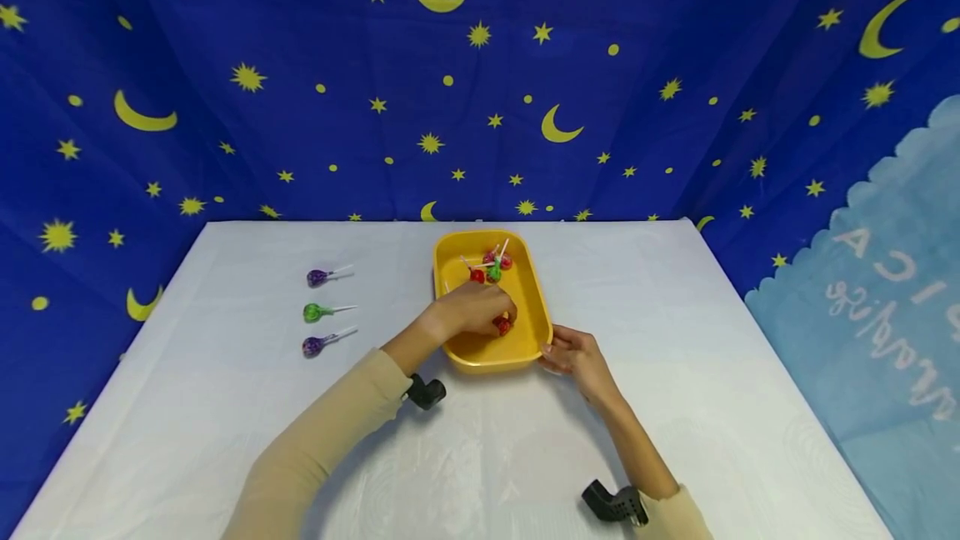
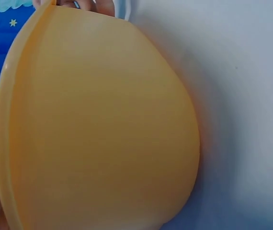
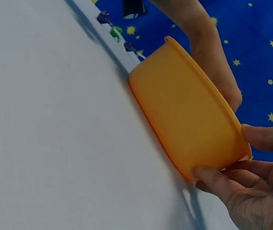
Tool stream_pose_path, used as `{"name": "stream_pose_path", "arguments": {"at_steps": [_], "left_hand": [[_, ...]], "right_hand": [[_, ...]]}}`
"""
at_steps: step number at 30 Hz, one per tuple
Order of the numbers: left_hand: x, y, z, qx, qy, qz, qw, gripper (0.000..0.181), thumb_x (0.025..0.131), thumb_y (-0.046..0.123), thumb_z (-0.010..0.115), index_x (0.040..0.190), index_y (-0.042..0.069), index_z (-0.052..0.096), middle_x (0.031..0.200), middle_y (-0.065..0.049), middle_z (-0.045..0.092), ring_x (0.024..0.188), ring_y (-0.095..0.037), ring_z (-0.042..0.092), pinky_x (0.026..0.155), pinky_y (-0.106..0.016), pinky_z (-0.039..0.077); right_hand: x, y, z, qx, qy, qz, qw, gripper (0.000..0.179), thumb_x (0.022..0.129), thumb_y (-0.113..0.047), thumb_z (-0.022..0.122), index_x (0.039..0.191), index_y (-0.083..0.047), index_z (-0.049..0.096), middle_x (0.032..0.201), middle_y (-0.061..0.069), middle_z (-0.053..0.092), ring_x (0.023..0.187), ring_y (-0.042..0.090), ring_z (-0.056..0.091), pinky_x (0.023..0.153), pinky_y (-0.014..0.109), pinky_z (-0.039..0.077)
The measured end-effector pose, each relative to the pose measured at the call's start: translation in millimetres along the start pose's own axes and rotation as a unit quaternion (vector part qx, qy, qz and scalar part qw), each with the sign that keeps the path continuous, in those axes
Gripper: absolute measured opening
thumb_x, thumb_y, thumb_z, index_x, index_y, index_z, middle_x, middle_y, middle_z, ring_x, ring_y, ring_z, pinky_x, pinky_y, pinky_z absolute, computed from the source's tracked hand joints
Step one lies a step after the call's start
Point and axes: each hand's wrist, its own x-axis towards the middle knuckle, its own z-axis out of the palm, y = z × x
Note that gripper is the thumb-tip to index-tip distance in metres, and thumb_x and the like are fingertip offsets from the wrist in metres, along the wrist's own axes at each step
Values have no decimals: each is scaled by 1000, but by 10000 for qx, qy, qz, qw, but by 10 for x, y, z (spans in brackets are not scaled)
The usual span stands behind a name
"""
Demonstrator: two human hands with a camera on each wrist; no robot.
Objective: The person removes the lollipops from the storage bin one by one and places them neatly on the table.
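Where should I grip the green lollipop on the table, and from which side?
Pinch the green lollipop by its stick, probably coming from the right: in the head view the thin stick points right, toward the tray, with the round candy left.

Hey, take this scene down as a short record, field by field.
container: yellow tub on a white table
left hand: inside the tub, at a red lollipop; grip unclear
right hand: holds the tub's near right corner
also in tub: green lollipop, more red lollipops
left of tub, in a column: far purple lollipop, middle green lollipop, near purple lollipop
behind: patterned blue backdrop
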Motion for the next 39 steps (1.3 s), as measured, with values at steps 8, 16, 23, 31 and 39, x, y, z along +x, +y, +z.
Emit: {"name": "stream_pose_path", "arguments": {"at_steps": [8,16,23,31,39], "left_hand": [[-93,30,-29,-156,386,259,9988,26,88,27,74,112,19,72,100,4,68,88,-11,58,83,-26,50],[-213,29,-50,-564,990,481,9923,19,87,23,74,105,18,72,94,7,69,82,-8,57,79,-23,49],[-340,15,-22,-922,1290,612,9855,16,86,20,76,101,16,71,92,7,70,81,-9,61,78,-25,50],[-507,-19,30,-2113,1581,460,9635,22,85,8,74,105,9,66,96,0,66,91,-22,61,86,-35,52],[-757,-75,122,-3155,2567,436,9125,23,83,2,72,103,8,60,96,-3,64,91,-22,62,83,-47,54]], "right_hand": [[-5,12,2,-46,0,-50,10000,48,92,2,53,135,21,41,126,41,52,92,10,69,84,34,56],[-9,7,1,-61,12,-48,10000,47,92,3,52,135,21,41,126,40,52,95,12,69,85,34,56],[-10,8,-8,-101,3,-90,9999,47,93,3,52,134,22,40,126,42,51,95,11,69,84,32,56],[-1,-4,13,-55,-13,-67,10000,47,93,2,52,135,20,41,127,41,51,96,11,69,85,33,56],[-19,-9,27,-53,87,-97,9999,45,93,3,51,133,23,41,122,43,54,91,9,69,81,28,57]]}}
